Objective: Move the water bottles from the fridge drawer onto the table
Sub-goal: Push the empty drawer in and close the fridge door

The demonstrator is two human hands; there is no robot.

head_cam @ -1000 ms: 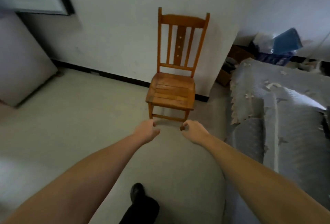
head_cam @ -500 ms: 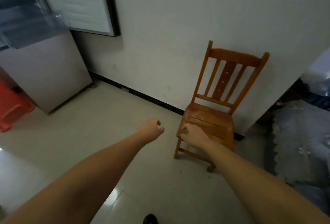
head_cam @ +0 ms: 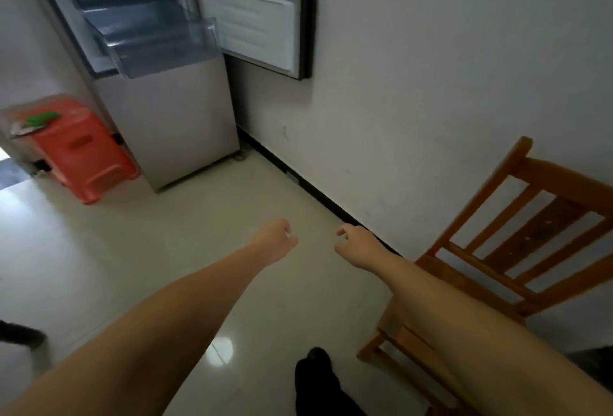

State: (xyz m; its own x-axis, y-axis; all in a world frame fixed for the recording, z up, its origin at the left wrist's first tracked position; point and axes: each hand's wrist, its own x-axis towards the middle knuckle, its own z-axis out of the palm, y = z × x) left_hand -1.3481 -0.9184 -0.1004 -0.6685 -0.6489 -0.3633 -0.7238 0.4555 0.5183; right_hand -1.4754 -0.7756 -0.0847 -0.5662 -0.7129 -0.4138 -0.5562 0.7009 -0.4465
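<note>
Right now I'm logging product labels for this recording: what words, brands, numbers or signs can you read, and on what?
None can be read.
Fridge, its open door and pulled-out clear drawer: no lettering shows.
Red stool: an embossed patch on its side, too blurred to read.
Green thing on the stool: too blurred to tell.
Wooden chair, wall: no text.
</note>
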